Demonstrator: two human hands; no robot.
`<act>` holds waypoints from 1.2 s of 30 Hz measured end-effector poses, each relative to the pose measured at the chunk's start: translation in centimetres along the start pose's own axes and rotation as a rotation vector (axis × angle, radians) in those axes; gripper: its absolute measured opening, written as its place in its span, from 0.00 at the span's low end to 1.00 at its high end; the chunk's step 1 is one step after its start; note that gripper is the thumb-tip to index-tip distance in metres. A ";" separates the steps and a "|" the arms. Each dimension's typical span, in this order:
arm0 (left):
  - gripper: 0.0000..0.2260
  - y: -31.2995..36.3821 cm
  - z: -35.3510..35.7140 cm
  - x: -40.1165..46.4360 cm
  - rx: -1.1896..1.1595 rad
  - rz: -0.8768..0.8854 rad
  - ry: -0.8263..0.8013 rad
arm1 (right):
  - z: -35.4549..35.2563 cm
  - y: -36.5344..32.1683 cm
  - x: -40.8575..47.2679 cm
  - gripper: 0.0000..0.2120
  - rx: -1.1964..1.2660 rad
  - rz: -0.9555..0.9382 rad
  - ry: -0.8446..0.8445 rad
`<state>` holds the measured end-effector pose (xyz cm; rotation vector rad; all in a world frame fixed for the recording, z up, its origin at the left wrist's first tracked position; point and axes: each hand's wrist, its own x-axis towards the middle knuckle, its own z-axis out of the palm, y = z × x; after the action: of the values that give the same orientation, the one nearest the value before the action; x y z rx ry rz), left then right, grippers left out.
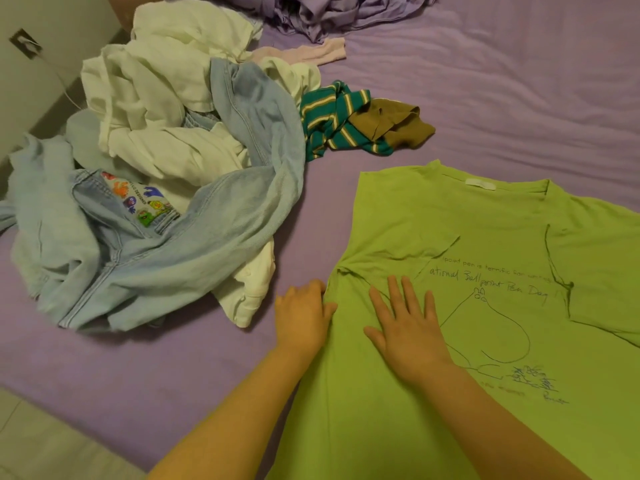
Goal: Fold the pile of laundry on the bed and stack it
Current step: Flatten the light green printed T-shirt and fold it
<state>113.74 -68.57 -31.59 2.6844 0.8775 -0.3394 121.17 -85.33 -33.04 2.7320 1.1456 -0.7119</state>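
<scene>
My right hand (408, 334) is flat on the green t-shirt (485, 237), fingers spread wide, just pressing the fabric down. My left hand (303, 317) is at the shirt's left side edge, fingers curled over that edge where the sleeve is already tucked in; looks like I'm pinching the fold, though I can't really see the fingertips.

The shirt's lying print-up on the purple bed sheet (502, 98), toward the near right part of the bed, collar pointing away from me. Both sleeves seem folded in over the chest already, so I reckon the next bit is doubling it up lengthwise.

It's thin, floppy jersey, super light, zero stiffness. It'll slump and wrinkle if I grab it in the middle, so best to take it by the hem corners or the shoulder seams and keep one palm flat while it goes over.

The rest of the pile (156, 168) sits near the left edge of the bed: a denim shirt (235, 216) tangled with white clothes (166, 91), probably heavier and bulkier. A striped green top (332, 123) and a brown piece (391, 124) lie mid-bed, with crumpled purple fabric (329, 12) at the far edge.
</scene>
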 end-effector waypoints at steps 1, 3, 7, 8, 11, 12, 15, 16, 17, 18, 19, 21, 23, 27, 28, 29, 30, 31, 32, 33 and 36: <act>0.14 -0.3 0.2 -1.0 -0.002 -0.011 -0.016 | 0.4 -0.3 -0.8 0.31 -0.003 -0.005 -0.011; 0.13 -0.7 0.6 -3.1 -0.002 -0.033 -0.054 | 1.3 -0.6 -2.7 0.31 -0.004 -0.008 -0.043; 0.12 -1.6 1.6 -8.1 0.010 -0.061 -0.116 | 3.4 -0.9 -7.6 0.31 -0.025 -0.036 -0.093; 0.12 -1.8 1.8 -9.5 0.019 -0.068 -0.134 | 3.9 -0.9 -9.1 0.31 -0.028 -0.043 -0.110; 0.12 -2.6 2.6 -13.8 -0.003 -0.126 -0.196 | 5.1 -1.1 -13.9 0.32 -0.021 -0.039 -0.181; 0.12 -2.9 2.7 -15.2 -0.032 -0.161 -0.221 | 5.6 -1.1 -15.6 0.32 -0.018 -0.033 -0.202; 0.14 -3.7 3.2 -18.8 -0.167 -0.288 -0.288 | 7.1 -1.2 -20.1 0.32 -0.012 -0.020 -0.229; 0.14 -3.9 3.3 -19.7 -0.223 -0.327 -0.300 | 7.7 -1.3 -21.3 0.32 -0.012 -0.021 -0.230; 0.14 -4.2 3.3 -20.6 -0.277 -0.358 -0.308 | 8.4 -1.4 -22.4 0.32 -0.010 -0.021 -0.230; 0.14 -4.4 3.4 -21.4 -0.329 -0.385 -0.314 | 9.0 -1.6 -23.4 0.33 -0.008 -0.022 -0.229; 0.15 -4.6 3.5 -22.1 -0.379 -0.408 -0.320 | 9.6 -1.8 -24.2 0.33 -0.007 -0.021 -0.228; 0.17 -5.0 3.6 -23.4 -0.461 -0.437 -0.332 | 10.7 -2.2 -25.6 0.33 -0.003 -0.006 -0.222; 0.17 -5.4 3.7 -24.5 -0.517 -0.441 -0.348 | 11.5 -2.8 -26.6 0.33 0.004 0.021 -0.211; 0.15 -6.1 2.5 -26.5 -0.711 -0.447 -0.347 | 12.4 -4.5 -28.0 0.33 0.076 0.075 -0.188; 0.14 -6.1 1.9 -26.8 -0.769 -0.448 -0.330 | 12.4 -5.0 -28.2 0.33 0.104 0.090 -0.183; 0.13 -6.2 1.1 -27.0 -0.826 -0.448 -0.307 | 12.3 -5.6 -28.4 0.33 0.134 0.097 -0.178; 0.13 -6.2 0.4 -27.1 -0.883 -0.458 -0.282 | 12.1 -6.2 -28.6 0.34 0.173 0.090 -0.172; 0.13 -6.0 -0.5 -27.1 -0.952 -0.480 -0.260 | 11.8 -6.9 -28.8 0.37 0.229 0.072 -0.165; 0.14 -5.8 -1.3 -26.9 -1.048 -0.511 -0.248 | 11.4 -7.7 -29.1 0.41 0.297 0.056 -0.159; 0.17 -5.4 -2.1 -26.6 -1.171 -0.544 -0.251 | 11.0 -8.4 -29.3 0.44 0.374 0.049 -0.147; 0.26 -3.9 -4.2 -24.9 -1.534 -0.644 -0.258 | 10.2 -9.2 -29.5 0.32 0.551 0.105 0.025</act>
<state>92.33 -77.44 -20.77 0.9247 1.1711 -0.0448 92.89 -100.63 -27.80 3.2173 0.9030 -1.1231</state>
